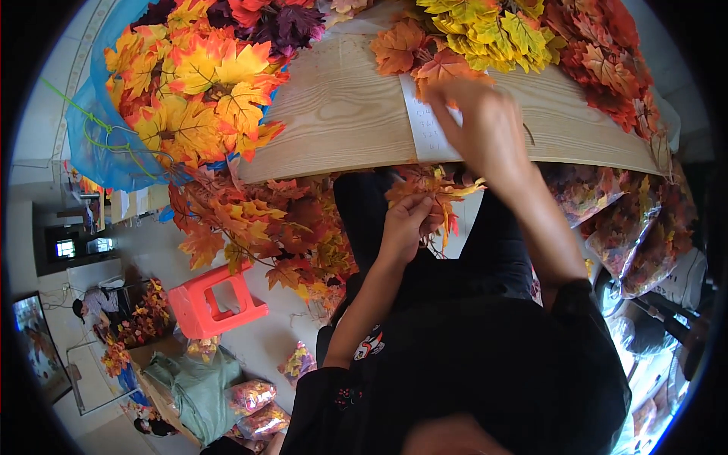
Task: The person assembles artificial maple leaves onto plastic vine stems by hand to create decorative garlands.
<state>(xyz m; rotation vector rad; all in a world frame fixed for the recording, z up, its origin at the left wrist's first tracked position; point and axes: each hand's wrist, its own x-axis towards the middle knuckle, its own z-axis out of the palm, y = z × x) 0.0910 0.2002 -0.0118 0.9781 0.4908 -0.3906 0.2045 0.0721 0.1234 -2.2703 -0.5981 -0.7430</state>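
Observation:
My left hand (409, 224) is closed in a pinch on a small bunch of artificial maple leaves (413, 187), orange and yellow, at the table's near edge above my lap. My right hand (485, 121) is raised over the wooden tabletop, smeared by motion, so its fingers do not show clearly. Just beyond it lie loose orange maple leaves (447, 67). Partly under this hand is a white paper slip (429, 136) with handwriting.
Yellow-orange leaves (205, 91) fill a blue plastic bag (102, 152) at the left. Yellow leaves (497, 34) and red-orange leaves (603, 64) are heaped at the far right. Leaf branches (243, 220) hang below the table beside a red stool (216, 302). Filled clear bags (626, 227) stand right.

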